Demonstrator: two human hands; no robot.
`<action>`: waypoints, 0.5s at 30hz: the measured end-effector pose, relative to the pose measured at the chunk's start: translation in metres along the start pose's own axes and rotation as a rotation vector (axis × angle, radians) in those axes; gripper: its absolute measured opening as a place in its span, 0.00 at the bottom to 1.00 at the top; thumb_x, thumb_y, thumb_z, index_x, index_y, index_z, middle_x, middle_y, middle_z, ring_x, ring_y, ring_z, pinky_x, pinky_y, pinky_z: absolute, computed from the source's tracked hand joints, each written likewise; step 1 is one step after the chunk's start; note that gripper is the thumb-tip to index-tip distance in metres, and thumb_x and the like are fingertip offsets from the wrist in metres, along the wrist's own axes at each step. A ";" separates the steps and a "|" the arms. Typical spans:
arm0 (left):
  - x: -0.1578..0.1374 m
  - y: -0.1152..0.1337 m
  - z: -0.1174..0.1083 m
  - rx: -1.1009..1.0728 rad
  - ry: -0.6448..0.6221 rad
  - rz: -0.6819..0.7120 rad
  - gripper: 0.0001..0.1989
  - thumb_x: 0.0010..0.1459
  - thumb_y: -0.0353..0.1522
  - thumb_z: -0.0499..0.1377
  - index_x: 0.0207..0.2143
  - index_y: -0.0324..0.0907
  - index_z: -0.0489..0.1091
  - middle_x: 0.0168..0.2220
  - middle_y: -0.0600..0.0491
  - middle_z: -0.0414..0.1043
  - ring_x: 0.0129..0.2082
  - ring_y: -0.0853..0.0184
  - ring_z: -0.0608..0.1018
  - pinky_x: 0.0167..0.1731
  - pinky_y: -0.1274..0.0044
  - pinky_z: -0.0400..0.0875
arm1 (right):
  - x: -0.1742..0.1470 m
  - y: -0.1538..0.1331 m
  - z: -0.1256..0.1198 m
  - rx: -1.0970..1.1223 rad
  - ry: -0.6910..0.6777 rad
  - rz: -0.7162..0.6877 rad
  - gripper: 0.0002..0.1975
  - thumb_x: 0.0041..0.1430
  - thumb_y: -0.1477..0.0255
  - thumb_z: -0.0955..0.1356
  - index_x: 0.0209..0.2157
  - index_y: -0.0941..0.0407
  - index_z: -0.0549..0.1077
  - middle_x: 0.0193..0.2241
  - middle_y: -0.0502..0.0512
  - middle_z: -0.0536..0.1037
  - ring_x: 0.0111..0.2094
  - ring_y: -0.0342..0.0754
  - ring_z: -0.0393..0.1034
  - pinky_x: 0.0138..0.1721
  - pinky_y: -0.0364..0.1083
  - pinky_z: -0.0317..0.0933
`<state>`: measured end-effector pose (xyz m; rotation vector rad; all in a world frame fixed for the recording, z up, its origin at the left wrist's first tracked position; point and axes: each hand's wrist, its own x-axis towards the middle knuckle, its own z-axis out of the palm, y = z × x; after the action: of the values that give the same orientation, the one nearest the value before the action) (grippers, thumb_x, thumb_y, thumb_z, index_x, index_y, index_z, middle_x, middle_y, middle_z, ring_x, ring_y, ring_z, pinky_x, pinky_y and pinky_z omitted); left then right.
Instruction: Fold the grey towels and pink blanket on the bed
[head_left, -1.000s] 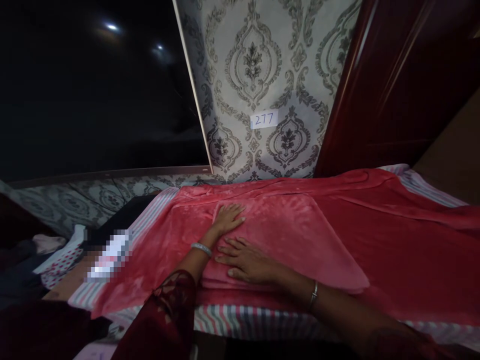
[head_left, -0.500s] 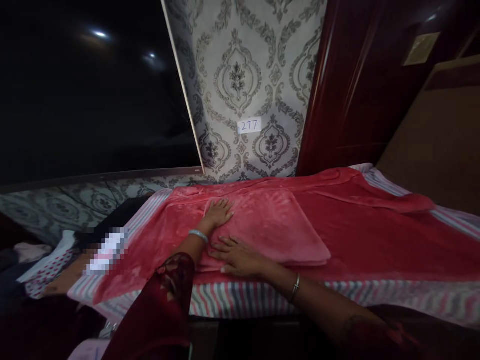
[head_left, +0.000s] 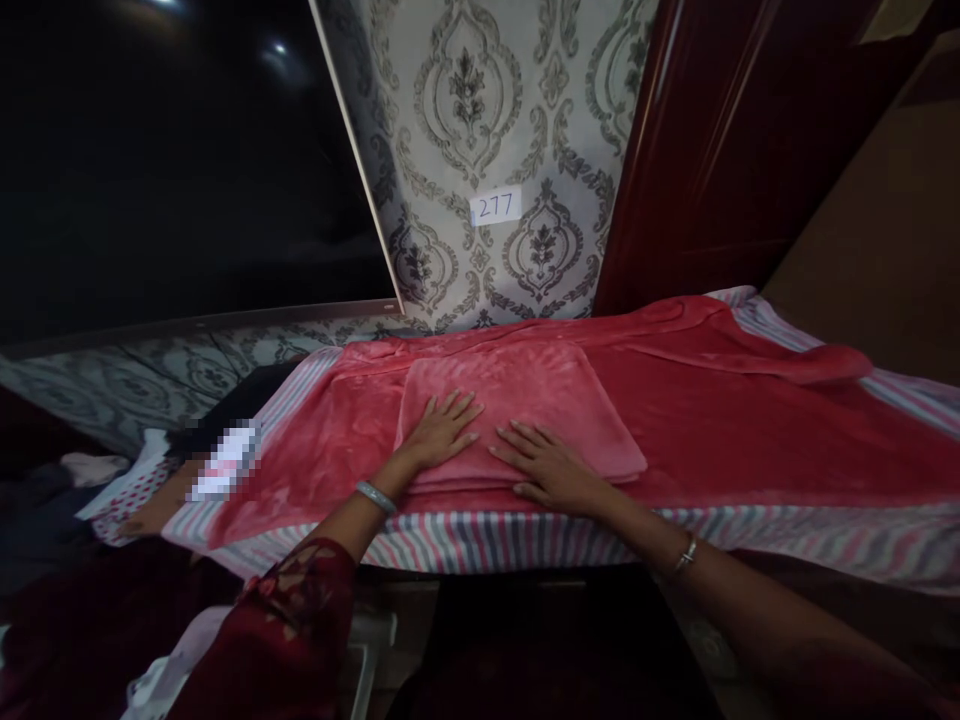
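A folded pink plush cloth (head_left: 517,385) lies flat on a larger red plush blanket (head_left: 720,430). On the left part of the folded cloth rests my left hand (head_left: 442,432), palm down with fingers spread. My right hand (head_left: 553,468) lies flat near its front edge, fingers apart and pointing up and left. Neither hand grips anything; both press on the cloth's top. Under the red blanket, a striped cloth (head_left: 495,540) in white, pink and grey hangs over the front edge.
A large dark television screen (head_left: 180,180) stands at the left. Behind is patterned wallpaper with a paper label (head_left: 496,206) reading 277. A dark red wooden panel (head_left: 690,150) and a brown board (head_left: 885,220) are at right. Clothes (head_left: 127,490) lie at left.
My left hand has moved down toward the cloth's front. My right hand has slid to the right along the cloth. The view has tilted downward a little.
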<state>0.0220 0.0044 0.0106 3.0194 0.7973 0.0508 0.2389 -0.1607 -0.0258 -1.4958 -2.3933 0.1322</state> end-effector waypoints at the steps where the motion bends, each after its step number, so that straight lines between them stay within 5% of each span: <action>1: 0.000 0.000 0.003 0.014 0.010 0.001 0.30 0.67 0.48 0.44 0.69 0.53 0.49 0.72 0.52 0.42 0.71 0.53 0.45 0.66 0.50 0.38 | -0.001 -0.002 0.004 -0.013 0.017 0.016 0.33 0.67 0.57 0.63 0.69 0.49 0.52 0.70 0.56 0.46 0.71 0.56 0.34 0.68 0.62 0.33; 10: -0.004 0.000 -0.005 0.015 0.023 -0.004 0.29 0.68 0.45 0.44 0.68 0.49 0.52 0.71 0.49 0.47 0.71 0.56 0.49 0.66 0.53 0.43 | -0.007 -0.005 0.005 -0.090 0.075 0.037 0.33 0.65 0.63 0.65 0.68 0.49 0.54 0.69 0.56 0.52 0.70 0.54 0.41 0.67 0.61 0.41; 15: -0.052 -0.006 -0.004 0.028 0.121 0.038 0.28 0.67 0.46 0.47 0.65 0.46 0.59 0.67 0.45 0.58 0.67 0.56 0.59 0.65 0.55 0.49 | -0.057 0.018 0.002 -0.206 0.169 0.160 0.33 0.63 0.73 0.64 0.68 0.48 0.56 0.67 0.57 0.58 0.68 0.55 0.48 0.65 0.63 0.46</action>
<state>-0.0260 -0.0160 0.0132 3.0831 0.7544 0.2272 0.2770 -0.2032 -0.0445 -1.7154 -2.2074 -0.2032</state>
